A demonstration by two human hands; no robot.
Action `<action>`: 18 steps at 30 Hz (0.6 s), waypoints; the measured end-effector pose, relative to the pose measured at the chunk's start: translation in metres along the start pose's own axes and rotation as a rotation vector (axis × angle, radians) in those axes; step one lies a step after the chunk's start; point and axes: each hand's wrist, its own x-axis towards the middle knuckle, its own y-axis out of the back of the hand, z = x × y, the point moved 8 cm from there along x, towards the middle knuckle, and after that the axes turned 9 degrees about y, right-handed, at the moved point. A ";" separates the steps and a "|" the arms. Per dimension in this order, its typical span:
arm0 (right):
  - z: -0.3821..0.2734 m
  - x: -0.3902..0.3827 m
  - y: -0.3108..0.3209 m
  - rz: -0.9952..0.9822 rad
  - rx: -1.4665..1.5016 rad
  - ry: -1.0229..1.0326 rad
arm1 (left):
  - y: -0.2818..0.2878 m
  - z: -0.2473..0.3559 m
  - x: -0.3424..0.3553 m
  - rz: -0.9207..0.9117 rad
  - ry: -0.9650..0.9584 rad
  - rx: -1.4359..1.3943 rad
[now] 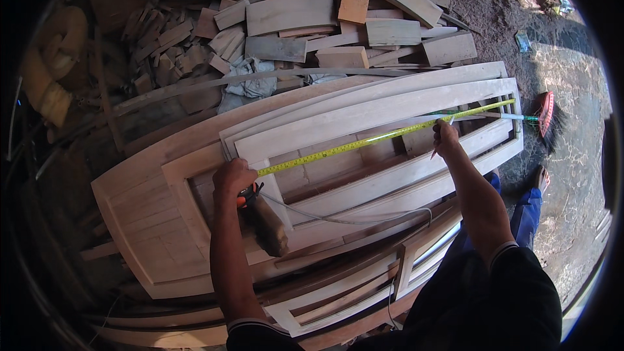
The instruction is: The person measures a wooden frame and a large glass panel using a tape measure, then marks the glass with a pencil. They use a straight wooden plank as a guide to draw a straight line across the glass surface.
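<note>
My left hand point(234, 175) is closed around an orange and black tape measure point(245, 196), mostly hidden by the fingers. Its yellow blade point(351, 145) runs out to the right, across the opening of a pale wooden frame point(325, 123) to the frame's right end. My right hand point(446, 138) is closed beside the blade, pinching a slim pencil point(433, 153) whose reddish end shows below the fingers. The frame lies on other frames and a larger wooden door panel point(149, 234). A brownish wooden block point(268, 226) rests just below my left hand.
Offcuts of wood point(292, 13) are heaped behind the frames. More curved frames point(338, 299) are stacked nearer me. A broom point(545, 120) with a red head lies at the right end, on the concrete floor point(565, 221). A thin grey cable point(364, 221) crosses the frames.
</note>
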 end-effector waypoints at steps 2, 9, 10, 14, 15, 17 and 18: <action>-0.002 0.000 -0.004 -0.041 0.007 0.026 | 0.001 0.001 -0.001 0.001 0.007 0.010; -0.001 0.000 -0.002 -0.038 0.014 0.005 | 0.002 0.000 -0.002 -0.012 0.018 0.003; 0.000 0.001 0.000 -0.014 0.014 -0.008 | 0.002 0.000 -0.002 -0.016 0.018 0.001; 0.000 0.002 -0.002 -0.028 0.007 0.021 | 0.003 0.001 -0.003 -0.007 0.026 -0.003; -0.001 0.002 -0.003 -0.027 0.001 0.033 | 0.002 0.001 -0.004 -0.013 0.028 0.000; -0.001 0.003 -0.003 -0.027 -0.001 0.047 | 0.003 0.002 -0.004 -0.022 0.031 0.002; -0.001 0.002 -0.003 -0.027 0.002 0.047 | 0.004 0.002 -0.005 -0.021 0.029 -0.001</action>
